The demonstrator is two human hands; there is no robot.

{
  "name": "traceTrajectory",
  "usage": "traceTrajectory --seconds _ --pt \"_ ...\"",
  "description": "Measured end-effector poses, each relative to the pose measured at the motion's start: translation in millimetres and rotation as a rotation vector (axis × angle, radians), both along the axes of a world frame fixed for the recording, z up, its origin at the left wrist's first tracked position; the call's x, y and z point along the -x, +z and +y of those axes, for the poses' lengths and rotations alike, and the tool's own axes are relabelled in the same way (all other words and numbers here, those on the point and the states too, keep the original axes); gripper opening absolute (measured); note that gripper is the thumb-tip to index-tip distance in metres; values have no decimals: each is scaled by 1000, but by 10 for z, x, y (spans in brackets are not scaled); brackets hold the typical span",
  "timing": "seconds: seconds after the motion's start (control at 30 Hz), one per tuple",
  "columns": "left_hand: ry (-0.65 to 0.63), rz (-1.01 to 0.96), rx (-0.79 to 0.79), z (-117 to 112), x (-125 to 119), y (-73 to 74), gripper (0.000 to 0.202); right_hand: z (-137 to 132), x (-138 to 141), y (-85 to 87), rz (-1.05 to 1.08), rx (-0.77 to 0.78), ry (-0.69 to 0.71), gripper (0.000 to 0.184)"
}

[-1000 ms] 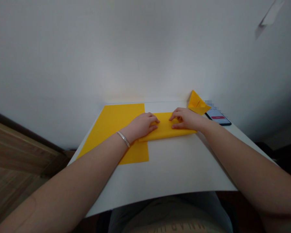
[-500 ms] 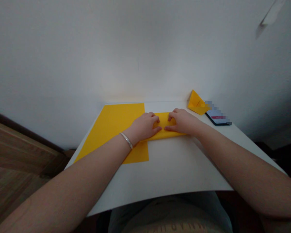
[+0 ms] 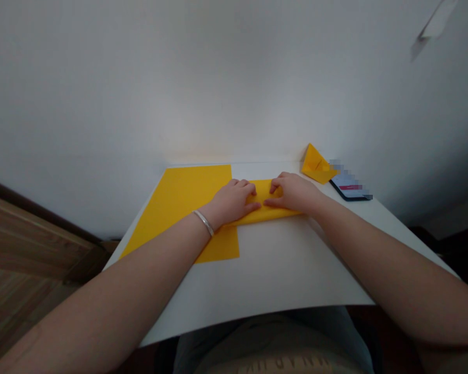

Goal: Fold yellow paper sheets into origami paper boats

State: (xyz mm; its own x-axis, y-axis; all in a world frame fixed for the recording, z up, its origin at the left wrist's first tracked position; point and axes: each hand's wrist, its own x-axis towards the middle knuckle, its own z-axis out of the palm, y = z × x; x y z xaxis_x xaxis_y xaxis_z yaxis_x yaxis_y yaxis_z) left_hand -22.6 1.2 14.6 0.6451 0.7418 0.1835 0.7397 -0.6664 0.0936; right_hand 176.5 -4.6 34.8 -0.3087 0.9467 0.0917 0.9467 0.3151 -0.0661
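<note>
A folded yellow paper strip (image 3: 262, 189) lies on the white table (image 3: 273, 265), partly over a flat yellow sheet (image 3: 183, 200). My left hand (image 3: 234, 201), with a silver bracelet on its wrist, rests on the strip's left half, fingers bent on top and thumb along the near edge. My right hand (image 3: 293, 192) holds the right half the same way. The fingertips of the two hands almost meet at the strip's middle. Most of the strip is hidden under my hands.
A small folded yellow paper shape (image 3: 315, 167) stands at the table's far right corner against the white wall. A phone (image 3: 350, 188) with a lit screen lies beside it. Wooden floor shows at the left, below the table.
My right hand has slid left along the strip until it nearly touches my left hand. The strip's right end now looks shorter. In the last half second almost nothing moved.
</note>
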Motion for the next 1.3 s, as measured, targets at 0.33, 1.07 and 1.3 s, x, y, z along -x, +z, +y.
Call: traceTrajectory --seconds 0.33,1.07,1.3 --pt "1 -29 28 -13 38 -18 51 -1 -40 -9 -39 31 76 56" --pt "-31 6 -8 -15 38 -98 68 -30 -69 -7 -90 33 136 66" --pt "-22 38 15 -15 41 -135 76 -73 -77 -20 -94 20 151 69"
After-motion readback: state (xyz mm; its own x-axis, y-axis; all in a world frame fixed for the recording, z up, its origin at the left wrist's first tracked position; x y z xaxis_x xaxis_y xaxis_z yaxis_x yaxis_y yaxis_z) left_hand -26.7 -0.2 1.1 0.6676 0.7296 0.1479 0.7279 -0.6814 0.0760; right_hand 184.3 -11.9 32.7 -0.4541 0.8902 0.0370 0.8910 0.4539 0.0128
